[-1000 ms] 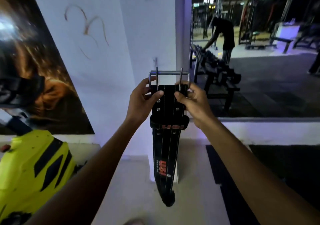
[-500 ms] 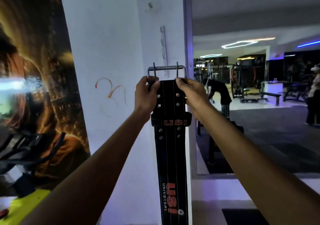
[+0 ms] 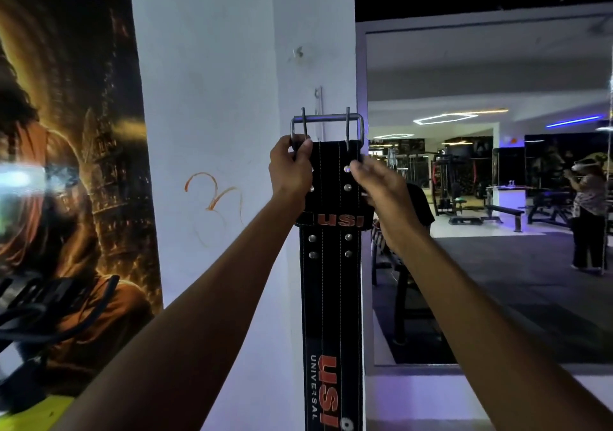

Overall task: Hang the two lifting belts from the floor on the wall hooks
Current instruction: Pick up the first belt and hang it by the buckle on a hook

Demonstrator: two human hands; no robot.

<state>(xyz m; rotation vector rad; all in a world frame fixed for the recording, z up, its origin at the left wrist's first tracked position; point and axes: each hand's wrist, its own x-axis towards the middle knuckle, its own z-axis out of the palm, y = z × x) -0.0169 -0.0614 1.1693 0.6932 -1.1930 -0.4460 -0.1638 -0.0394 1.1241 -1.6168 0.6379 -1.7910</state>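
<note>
A black leather lifting belt (image 3: pixel 330 281) with red "USI" lettering hangs straight down in front of a white pillar. Its steel two-prong buckle (image 3: pixel 327 124) is at the top. My left hand (image 3: pixel 290 168) grips the belt's upper left corner just under the buckle. My right hand (image 3: pixel 381 185) holds the upper right edge with its fingertips. A thin metal hook strip (image 3: pixel 319 105) is fixed upright on the pillar, directly behind and above the buckle. Whether the buckle touches a hook I cannot tell. Only one belt is in view.
The white pillar (image 3: pixel 212 99) has an orange scribble. A dark poster (image 3: pixel 66 165) covers the wall at left, with a yellow and black machine (image 3: pixel 30 410) below it. A large mirror (image 3: pixel 491 198) at right reflects gym benches, machines and people.
Both hands have raised the belt from waist height up the pillar until its buckle overlaps the hook strip. My view has tilted upward with it.
</note>
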